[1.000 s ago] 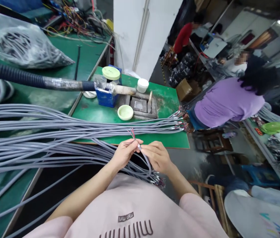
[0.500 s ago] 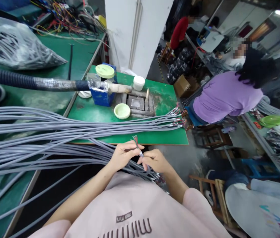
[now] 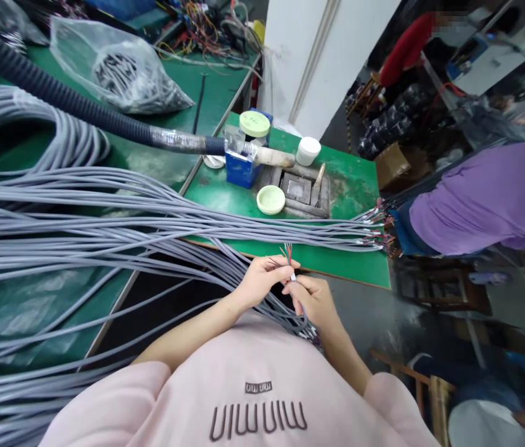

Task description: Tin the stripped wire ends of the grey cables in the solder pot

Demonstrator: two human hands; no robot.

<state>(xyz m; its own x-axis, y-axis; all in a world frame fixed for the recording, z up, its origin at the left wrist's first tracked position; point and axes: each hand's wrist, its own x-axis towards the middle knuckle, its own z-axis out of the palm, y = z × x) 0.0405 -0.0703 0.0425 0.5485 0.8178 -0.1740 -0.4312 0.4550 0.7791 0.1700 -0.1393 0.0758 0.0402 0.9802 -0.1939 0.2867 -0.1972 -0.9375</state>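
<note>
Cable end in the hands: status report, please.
Left hand, right hand: both pinching cable end. Colored wires splayed at tip. Cable bundle just beyond, on green table.

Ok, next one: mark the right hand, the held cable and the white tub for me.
Right hand (image 3: pixel 314 300): head view, back of the hand.
Held cable (image 3: pixel 293 277): head view, its white band.
White tub (image 3: pixel 308 153): head view, middle of its body.

A round white plastic tub (image 3: pixel 308 151) is set on a green-topped bench (image 3: pixel 355 267); a brown cardboard box (image 3: pixel 391 165) is seen near a purple-shirted person (image 3: pixel 486 195).
</note>
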